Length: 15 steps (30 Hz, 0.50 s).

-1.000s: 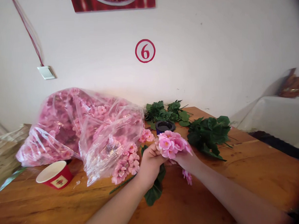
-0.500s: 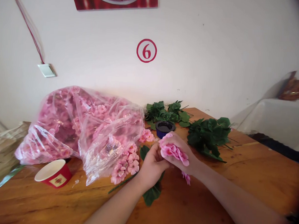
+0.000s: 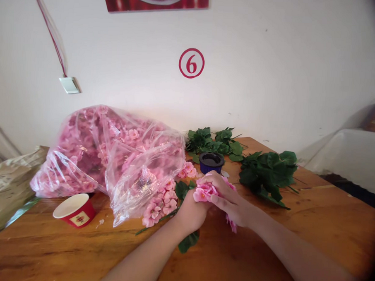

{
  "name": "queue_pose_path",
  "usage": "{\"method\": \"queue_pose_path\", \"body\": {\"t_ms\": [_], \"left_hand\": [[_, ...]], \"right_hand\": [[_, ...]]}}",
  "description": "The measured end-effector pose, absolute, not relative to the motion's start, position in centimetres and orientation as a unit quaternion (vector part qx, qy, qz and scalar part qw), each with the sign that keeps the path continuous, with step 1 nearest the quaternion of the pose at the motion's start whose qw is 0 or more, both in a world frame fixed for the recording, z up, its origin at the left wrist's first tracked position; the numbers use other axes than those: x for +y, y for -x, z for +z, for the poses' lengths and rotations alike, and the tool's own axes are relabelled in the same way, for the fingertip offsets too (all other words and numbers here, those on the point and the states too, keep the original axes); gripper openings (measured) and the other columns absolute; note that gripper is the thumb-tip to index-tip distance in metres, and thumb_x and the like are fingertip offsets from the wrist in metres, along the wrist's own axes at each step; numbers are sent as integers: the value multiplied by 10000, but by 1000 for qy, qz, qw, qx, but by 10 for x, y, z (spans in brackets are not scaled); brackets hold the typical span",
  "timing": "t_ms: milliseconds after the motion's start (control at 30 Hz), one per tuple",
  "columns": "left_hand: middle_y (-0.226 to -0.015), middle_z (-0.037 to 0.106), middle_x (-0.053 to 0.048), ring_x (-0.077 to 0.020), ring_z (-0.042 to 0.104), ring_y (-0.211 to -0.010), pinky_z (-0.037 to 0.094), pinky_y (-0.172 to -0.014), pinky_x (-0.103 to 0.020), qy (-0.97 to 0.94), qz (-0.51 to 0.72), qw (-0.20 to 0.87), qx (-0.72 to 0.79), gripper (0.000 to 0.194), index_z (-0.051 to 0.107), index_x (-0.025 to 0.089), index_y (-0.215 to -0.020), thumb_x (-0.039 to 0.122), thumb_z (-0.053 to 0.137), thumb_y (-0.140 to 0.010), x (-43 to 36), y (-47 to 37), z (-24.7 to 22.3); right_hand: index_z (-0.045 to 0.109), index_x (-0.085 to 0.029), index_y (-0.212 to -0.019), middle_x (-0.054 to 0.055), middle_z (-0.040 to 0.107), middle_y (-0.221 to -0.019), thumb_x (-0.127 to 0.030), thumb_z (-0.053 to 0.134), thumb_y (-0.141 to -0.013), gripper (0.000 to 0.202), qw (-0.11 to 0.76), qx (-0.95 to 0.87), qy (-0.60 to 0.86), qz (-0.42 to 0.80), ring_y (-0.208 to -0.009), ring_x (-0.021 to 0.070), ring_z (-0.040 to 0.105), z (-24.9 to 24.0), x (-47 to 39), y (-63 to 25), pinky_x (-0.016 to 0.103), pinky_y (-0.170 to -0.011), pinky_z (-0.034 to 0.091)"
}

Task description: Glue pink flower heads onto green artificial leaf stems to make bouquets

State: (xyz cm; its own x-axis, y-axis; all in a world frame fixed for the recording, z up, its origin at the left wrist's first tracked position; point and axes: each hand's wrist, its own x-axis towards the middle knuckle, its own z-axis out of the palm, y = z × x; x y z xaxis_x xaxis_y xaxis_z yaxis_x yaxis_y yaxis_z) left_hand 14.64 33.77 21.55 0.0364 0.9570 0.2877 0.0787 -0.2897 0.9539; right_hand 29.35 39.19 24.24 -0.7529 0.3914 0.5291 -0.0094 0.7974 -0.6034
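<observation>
Blossoms (image 3: 205, 193): pink, right of bag (image 3: 124, 200).
Right hand (image 3: 235, 206): fingers clamped on blossoms.
Left hand (image 3: 192, 214): fingers hidden, grip cannot be told.

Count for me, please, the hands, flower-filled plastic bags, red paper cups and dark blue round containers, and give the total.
Hands: 2 (left hand and right hand, at pink flowers)
Flower-filled plastic bag: 1
Red paper cup: 1
Dark blue round container: 1
Total: 5

Wall (image 3: 132, 51): red numeral 6 (image 3: 188, 65), enclosed in a ring (image 3: 179, 62) of the same colour; legible. Red cup (image 3: 90, 210): one pale label (image 3: 79, 219) on its side, bearing a small dark reddish motif; any lettering on it too small to read.
</observation>
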Motion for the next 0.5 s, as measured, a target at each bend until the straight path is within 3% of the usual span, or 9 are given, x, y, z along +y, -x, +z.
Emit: {"method": "queue_pose_path", "body": {"t_ms": [100, 233, 367, 500], "left_hand": [[-557, 553, -4, -121, 498, -543, 394, -543, -235, -581, 536, 426, 439, 185, 525, 146, -610, 173, 513, -792, 339, -145, 216], [-612, 528, 16, -99, 450, -572, 368, -555, -222, -595, 534, 406, 443, 130, 519, 148, -657, 182, 555, -778, 338, -144, 219], [-629, 453, 34, -79, 360, -592, 318, -546, -206, -632, 520, 370, 440, 116, 485, 149, -635, 115, 553, -723, 337, -143, 222], [-615, 447, 30, -80, 376, -593, 319, -548, -204, -654, 512, 328, 450, 123, 488, 143, -585, 72, 532, -676, 342, -140, 215]], "right_hand": [[512, -238, -1257, 89, 522, -1174, -382, 388, -975, 340, 355, -867, 115, 330, -1092, 216, 493, 243, 397, -294, 390, -974, 389], [650, -234, -1104, 81, 600, -1082, -362, 571, -899, 255, 382, -845, 124, 354, -1028, 211, 557, 245, 404, -294, 371, -929, 433], [731, -213, -915, 68, 636, -904, -330, 671, -825, 159, 386, -841, 131, 355, -856, 189, 601, 247, 406, -293, 322, -762, 489], [731, -206, -720, 27, 589, -726, -273, 649, -825, 149, 365, -866, 175, 294, -671, 141, 552, 245, 403, -290, 273, -612, 438]]}}
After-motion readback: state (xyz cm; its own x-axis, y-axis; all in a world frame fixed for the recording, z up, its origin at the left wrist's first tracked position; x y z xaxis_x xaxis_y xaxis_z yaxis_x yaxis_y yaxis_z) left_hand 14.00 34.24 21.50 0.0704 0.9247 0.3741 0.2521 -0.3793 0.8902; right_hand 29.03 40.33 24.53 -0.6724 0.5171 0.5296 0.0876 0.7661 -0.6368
